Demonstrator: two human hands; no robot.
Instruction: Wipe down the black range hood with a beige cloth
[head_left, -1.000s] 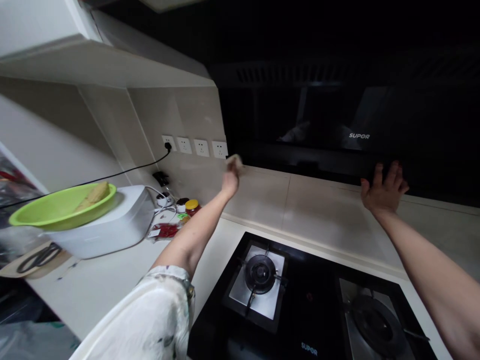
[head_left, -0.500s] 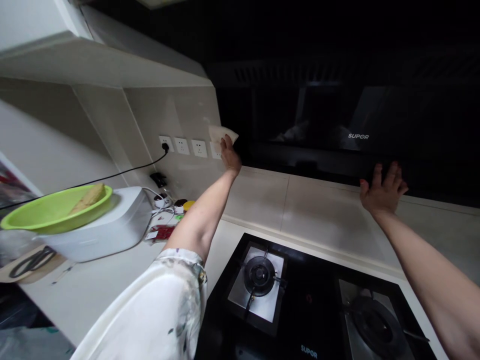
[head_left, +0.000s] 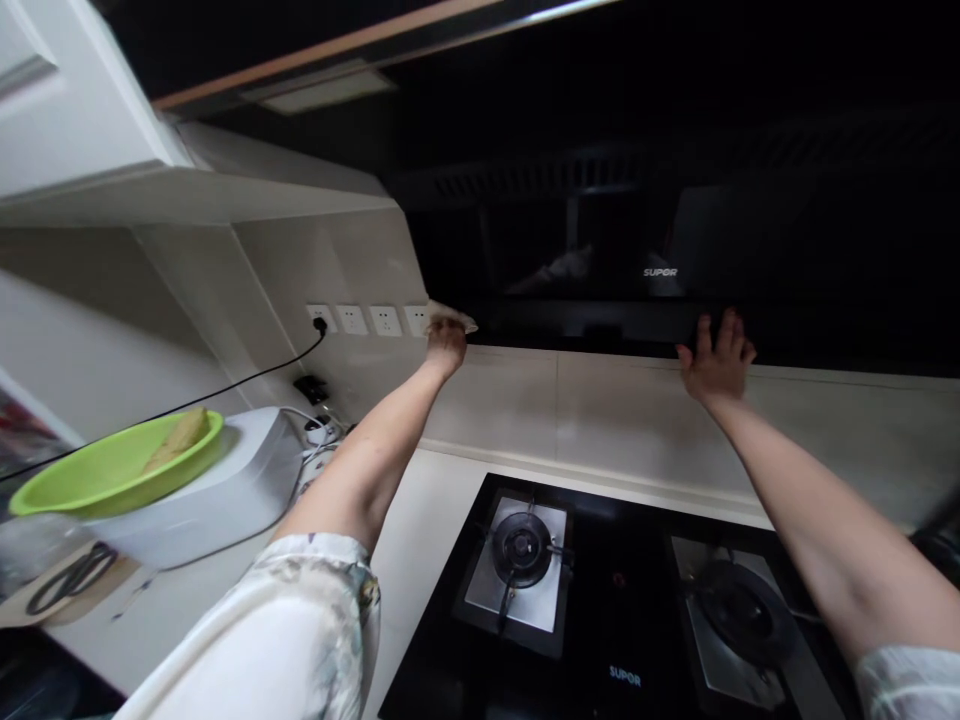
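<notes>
My left hand (head_left: 447,347) is closed on a cream cloth (head_left: 448,314) at the lower left corner of the black range hood (head_left: 570,240). The cloth lies against the wall and the hood's edge, beside the rightmost wall socket (head_left: 416,320). Part of the fingers is hidden by the cloth. My right hand (head_left: 716,365) is open, its fingers spread and laid flat on the hood's lower front edge. A faint reflection of an arm shows in the hood's glossy panel.
Below is a black gas hob (head_left: 592,590) with two burners. On the left counter, a green basin (head_left: 112,480) with a tan object inside sits on a white appliance (head_left: 202,525). A black cable (head_left: 240,380) runs from a socket. White cabinets (head_left: 82,110) hang at upper left.
The cloth and my left hand have slid down the wall beside the hood, and the fingers have curled in. My right hand stays on the hood's edge. The view has tilted up.
</notes>
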